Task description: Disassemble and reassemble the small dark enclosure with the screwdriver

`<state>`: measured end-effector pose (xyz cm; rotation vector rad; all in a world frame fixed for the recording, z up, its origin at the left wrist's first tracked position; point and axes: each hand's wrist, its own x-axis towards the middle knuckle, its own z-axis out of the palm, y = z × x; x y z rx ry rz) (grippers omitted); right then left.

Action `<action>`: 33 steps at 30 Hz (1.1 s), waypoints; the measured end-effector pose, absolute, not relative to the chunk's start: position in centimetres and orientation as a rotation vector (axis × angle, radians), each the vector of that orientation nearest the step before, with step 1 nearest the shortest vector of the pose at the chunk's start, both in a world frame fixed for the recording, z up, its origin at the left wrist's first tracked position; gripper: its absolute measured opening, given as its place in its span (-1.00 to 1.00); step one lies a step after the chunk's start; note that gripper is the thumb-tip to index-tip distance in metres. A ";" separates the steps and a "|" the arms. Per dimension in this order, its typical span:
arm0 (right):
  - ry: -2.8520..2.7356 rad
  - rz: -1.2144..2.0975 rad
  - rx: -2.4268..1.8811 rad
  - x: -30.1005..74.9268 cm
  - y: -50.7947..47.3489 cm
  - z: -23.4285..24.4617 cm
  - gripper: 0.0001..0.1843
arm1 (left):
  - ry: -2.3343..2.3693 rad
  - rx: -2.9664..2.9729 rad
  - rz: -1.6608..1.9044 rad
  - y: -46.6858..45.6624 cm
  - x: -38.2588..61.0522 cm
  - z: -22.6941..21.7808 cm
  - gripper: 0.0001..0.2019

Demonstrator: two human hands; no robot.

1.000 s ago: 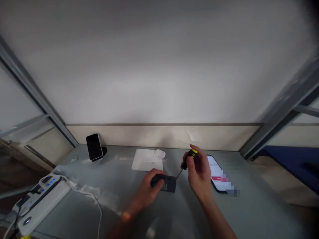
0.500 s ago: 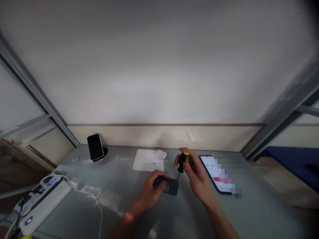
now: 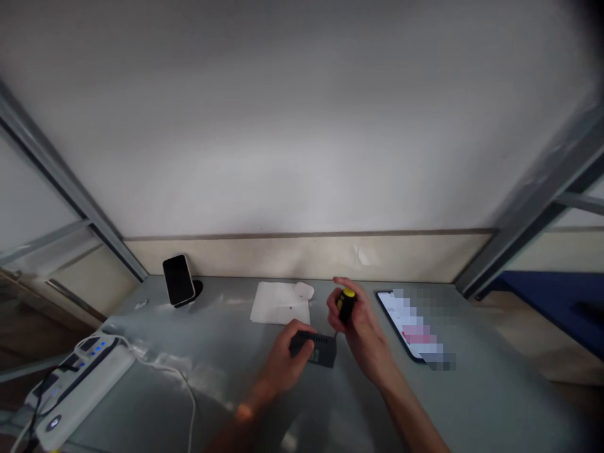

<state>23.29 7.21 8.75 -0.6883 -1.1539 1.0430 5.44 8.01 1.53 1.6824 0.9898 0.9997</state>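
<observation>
Paper (image 3: pixel 276 308) lies behind the box (image 3: pixel 325 356), left of the phone (image 3: pixel 400 322), on the table (image 3: pixel 472 396).

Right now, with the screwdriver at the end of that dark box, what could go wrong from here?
The screwdriver might slip, since the right hand holds it against or close to the narrow end.
The dark box could twist, as the left hand grips only its other end.
The phone might get knocked, lying just beside the right hand.
</observation>
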 end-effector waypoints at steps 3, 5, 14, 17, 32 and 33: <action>-1.139 0.971 -0.697 23.1 7.2 9.2 -0.75 | 0.981 1.688 1.010 7.9 5.5 1.6 -0.65; -1.098 0.924 -0.681 23.2 7.1 9.4 -0.74 | 0.971 1.693 1.025 7.9 5.6 1.6 -0.64; -1.128 0.947 -0.705 23.6 7.4 9.2 -0.71 | 0.977 1.694 1.018 8.0 5.6 1.4 -0.66; -1.163 0.876 -0.708 23.3 7.0 9.7 -0.85 | 0.962 1.691 1.023 7.9 5.6 1.4 -0.65; -1.101 0.679 -0.816 24.4 7.9 9.3 -0.76 | 1.030 1.679 1.054 8.0 5.6 1.5 -0.79; -1.071 0.660 -0.813 24.4 7.9 9.4 -0.73 | 1.029 1.683 1.056 8.0 5.6 1.4 -0.79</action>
